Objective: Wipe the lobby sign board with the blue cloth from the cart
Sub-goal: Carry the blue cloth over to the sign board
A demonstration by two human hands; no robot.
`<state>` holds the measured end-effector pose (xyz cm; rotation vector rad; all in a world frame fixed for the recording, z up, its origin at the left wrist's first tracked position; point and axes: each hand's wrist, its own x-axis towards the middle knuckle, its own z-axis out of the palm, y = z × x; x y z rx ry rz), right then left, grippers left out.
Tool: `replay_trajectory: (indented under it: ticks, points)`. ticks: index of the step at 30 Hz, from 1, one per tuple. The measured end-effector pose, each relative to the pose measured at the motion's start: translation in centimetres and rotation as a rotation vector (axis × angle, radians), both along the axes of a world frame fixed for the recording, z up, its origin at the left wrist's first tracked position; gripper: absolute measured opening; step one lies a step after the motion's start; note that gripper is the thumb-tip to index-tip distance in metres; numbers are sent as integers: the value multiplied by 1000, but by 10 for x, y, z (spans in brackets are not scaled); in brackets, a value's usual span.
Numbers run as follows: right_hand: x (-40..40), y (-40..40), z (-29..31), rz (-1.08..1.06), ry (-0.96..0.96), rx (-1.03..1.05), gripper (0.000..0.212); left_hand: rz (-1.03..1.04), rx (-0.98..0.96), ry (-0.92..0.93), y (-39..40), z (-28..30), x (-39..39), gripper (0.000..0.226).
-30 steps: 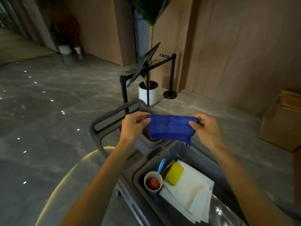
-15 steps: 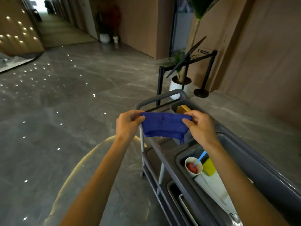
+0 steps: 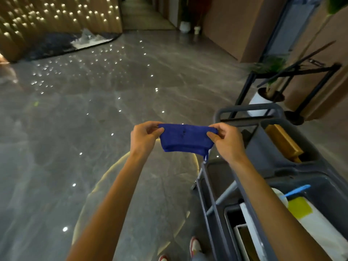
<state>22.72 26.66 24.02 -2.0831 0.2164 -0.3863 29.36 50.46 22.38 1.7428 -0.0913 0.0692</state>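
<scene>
A folded blue cloth (image 3: 185, 140) is stretched between both hands at chest height, over the floor just left of the grey cart (image 3: 278, 178). My left hand (image 3: 145, 137) pinches its left end. My right hand (image 3: 227, 141) pinches its right end. A small loop dangles from the cloth's lower right corner. The dark tilted sign board (image 3: 301, 59) on its black stand is at the far right, beyond the cart, seen edge-on and blurred.
The cart holds a yellow sponge (image 3: 299, 207), white cloths (image 3: 323, 230), a cup with a blue tool (image 3: 296, 191) and a wooden block (image 3: 284, 142). A potted plant (image 3: 267, 95) stands by the sign stand. Open grey marble floor (image 3: 94, 129) spreads left and ahead.
The view has swung left, so the cart and sign board now sit at the right edge. Both hands keep holding the blue cloth, now over the floor instead of over the cart.
</scene>
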Motion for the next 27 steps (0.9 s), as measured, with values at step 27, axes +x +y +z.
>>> replay_trajectory:
  ticks: [27]
  points:
    - [153,227,-33,909,93,117,34,939,50,64,182,-18,-64,32]
